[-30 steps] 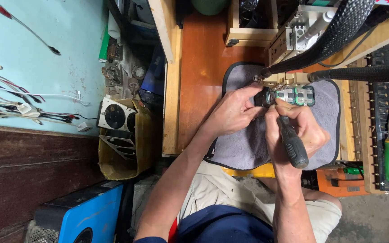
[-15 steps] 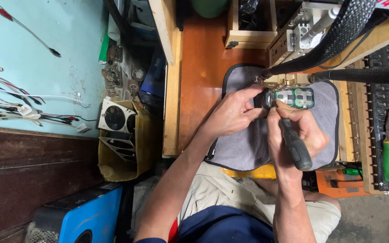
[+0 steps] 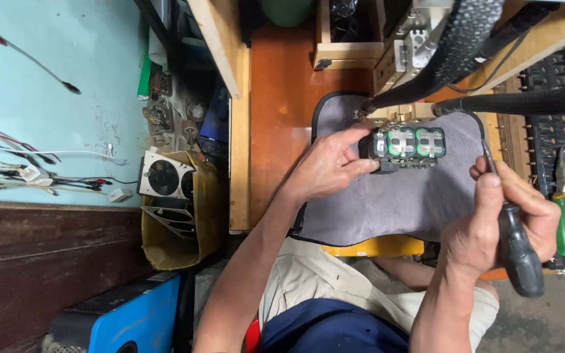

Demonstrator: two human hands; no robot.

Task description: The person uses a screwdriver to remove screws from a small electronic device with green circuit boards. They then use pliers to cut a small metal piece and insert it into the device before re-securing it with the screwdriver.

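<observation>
Right hand [image 3: 492,225] has drawn back from the battery pack [image 3: 405,145] since a second ago; it was over the pack then, now it sits off to the pack's right, apart from it, closer to the body. Its grip is closed around the black handle of a screwdriver [image 3: 514,245], thin shaft pointing up past the fingertips, tip free of the pack. Left hand [image 3: 325,171] unchanged: fingers and thumb pinched on the left end of the pack, a narrow holding grip, steadying it. Pack is a dark frame with three round green cells showing silvery tops in a row, lying on a grey cloth mat [image 3: 374,209] spread over the reddish wooden worktop [image 3: 282,98]. Two thick black braided hoses [image 3: 511,103] cross above the pack, ending near a pale fitting at the mat's upper edge. Wooden box [image 3: 348,52] at the back of the worktop holds dark items, not identifiable. Right of the mat, a black slotted tool rack [image 3: 557,131] carries green-and-yellow handled pliers [image 3: 562,209]. Left of the worktop, down in the gap, a yellow-brown bin [image 3: 171,235] holds a white square unit with a round black fan [image 3: 165,176] and a flat grille piece under it. Above the bin, a clutter of small metal parts, too small to tell apart. Pale blue surface [image 3: 53,98] at far left bears loose wires and a red-tipped probe lead. Blue case [image 3: 125,320] at lower left. Yellow object [image 3: 374,246] shows under the mat's near edge.
</observation>
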